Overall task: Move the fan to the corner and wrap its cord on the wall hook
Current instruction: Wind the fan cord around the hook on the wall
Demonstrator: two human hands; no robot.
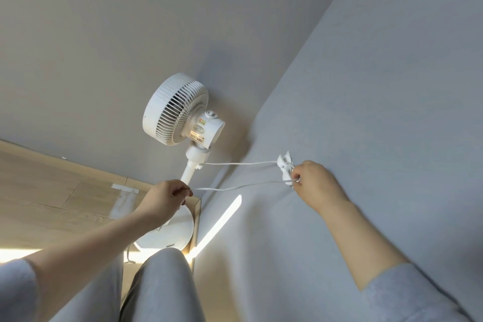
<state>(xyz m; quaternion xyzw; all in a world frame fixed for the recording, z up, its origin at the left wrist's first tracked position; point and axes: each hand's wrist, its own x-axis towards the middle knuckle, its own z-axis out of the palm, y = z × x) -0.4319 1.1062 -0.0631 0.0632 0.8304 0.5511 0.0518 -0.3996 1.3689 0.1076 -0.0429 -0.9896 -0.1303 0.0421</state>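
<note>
Both hands (167,195) (317,180) pinching cord (235,187), hook (285,165) half-hidden

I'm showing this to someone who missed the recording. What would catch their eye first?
The white fan standing in the corner. Then its cord, stretched from the fan's neck to the wall hook, with the right hand pinching it at the hook and the left hand holding the lower strand.
</note>
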